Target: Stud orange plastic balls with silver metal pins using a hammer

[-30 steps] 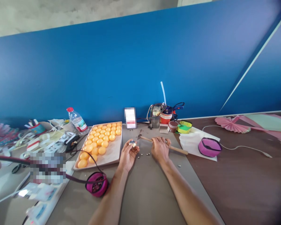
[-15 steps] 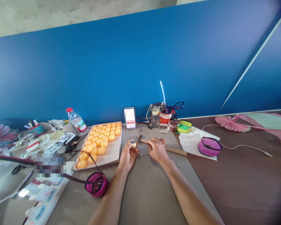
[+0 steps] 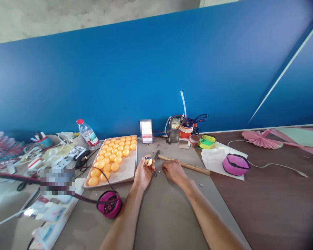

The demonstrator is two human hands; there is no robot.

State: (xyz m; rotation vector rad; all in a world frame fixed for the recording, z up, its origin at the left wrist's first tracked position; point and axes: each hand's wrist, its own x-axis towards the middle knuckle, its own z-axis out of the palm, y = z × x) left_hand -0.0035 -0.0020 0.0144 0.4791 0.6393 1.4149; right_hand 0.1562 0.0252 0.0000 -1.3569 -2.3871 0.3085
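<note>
Ball (image 3: pixel 148 161): in my left hand (image 3: pixel 143 174), fingers curled round; best held steady.
Hammer (image 3: pixel 194 167): just beyond my half-curled right hand (image 3: pixel 175 171), contents unclear.

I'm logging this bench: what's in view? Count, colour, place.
Tray: one, white, left of centre
Balls: about thirty, orange, in tray
Round piece: one, yellowish, centre
Hammer: one, brown handle, centre
Metal bits: a few, silver, centre
Pouches: two, magenta, left and right
Bottle: one, clear, back left
Container: one, yellow-green, right of centre
Cup: one, red, back
Fan: one, pink, far right
Clutter: uncountable, mixed, far left
Power strip: one, white, front left
Partition: one, blue, back
Left hand: one, bare, holding round piece
Right hand: one, bare, by hammer handle
</note>
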